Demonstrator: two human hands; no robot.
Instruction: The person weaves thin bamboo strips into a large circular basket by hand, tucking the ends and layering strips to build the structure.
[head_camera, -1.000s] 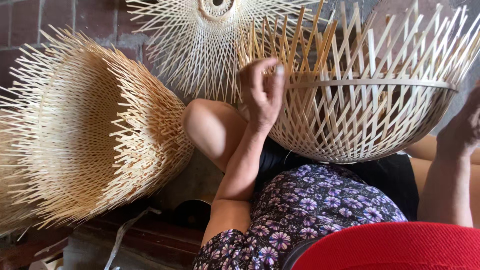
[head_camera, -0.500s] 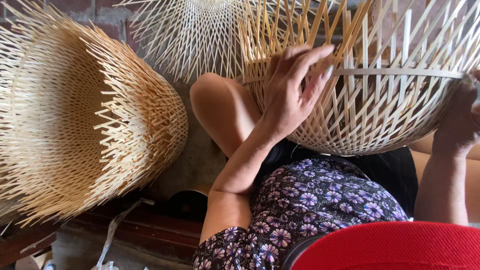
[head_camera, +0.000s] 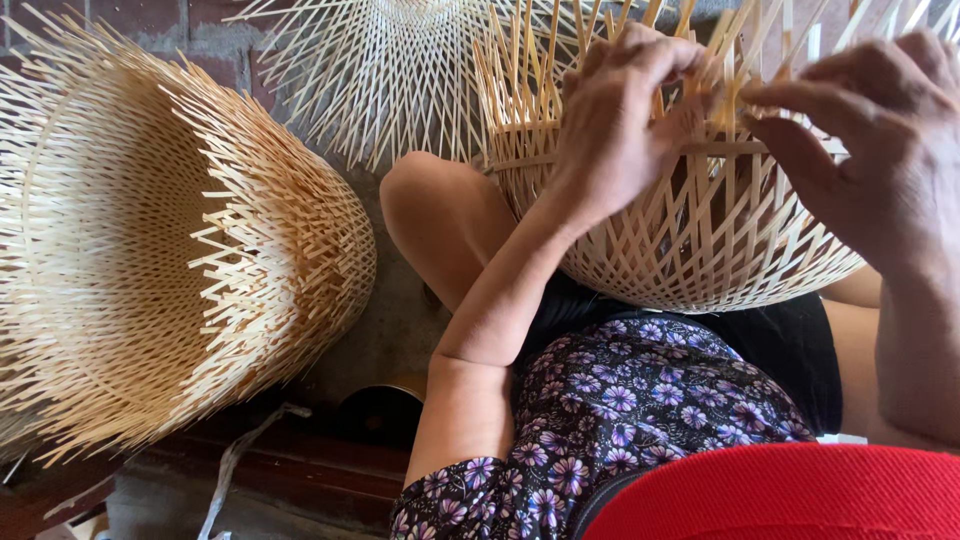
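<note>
Bamboo strips pinched at the rim of a round, half-woven pale bamboo basket (head_camera: 690, 240), resting on the lap against black shorts (head_camera: 790, 340). Left hand (head_camera: 625, 120) curled over the basket's near rim, fingers pressed together around upright strips. Right hand (head_camera: 880, 140) at the basket's right edge, thumb and forefinger closed on a thin strip. Floral purple-and-black cloth (head_camera: 620, 410) just below the basket; red fabric (head_camera: 790, 495) lower still. Bare knee (head_camera: 440, 210) just left of the basket. Well left of the basket, a large finished bamboo basket on its side (head_camera: 170, 250), loose ends bristling. Behind the basket, an open starburst bamboo weave (head_camera: 390, 70) against a red brick wall (head_camera: 150, 20).
</note>
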